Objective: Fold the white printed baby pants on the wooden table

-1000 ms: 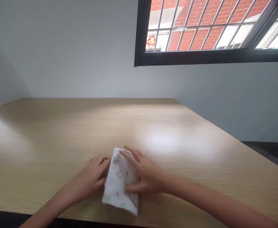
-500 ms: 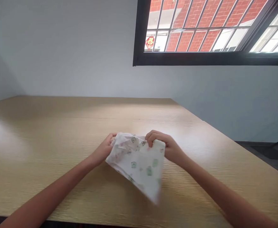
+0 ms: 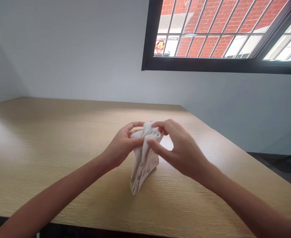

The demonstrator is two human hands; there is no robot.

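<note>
A small white cloth (image 3: 144, 162) with a faint printed pattern hangs bunched above the wooden table (image 3: 61, 142), its lower tip close to the tabletop. My left hand (image 3: 121, 145) grips its upper left part with curled fingers. My right hand (image 3: 178, 147) pinches the top of the cloth between thumb and forefinger, right beside my left hand. Both forearms reach in from the bottom of the view.
The light wooden table runs to a grey wall at the back. Its right edge (image 3: 234, 145) slants toward a dark floor (image 3: 284, 165). A black-framed window (image 3: 210, 62) with a grille sits high on the right, showing a brick wall outside.
The cloth lay folded flat on the table under both hands. Both hands lifted it, held it spread, then brought their grips together so it now hangs bunched.
</note>
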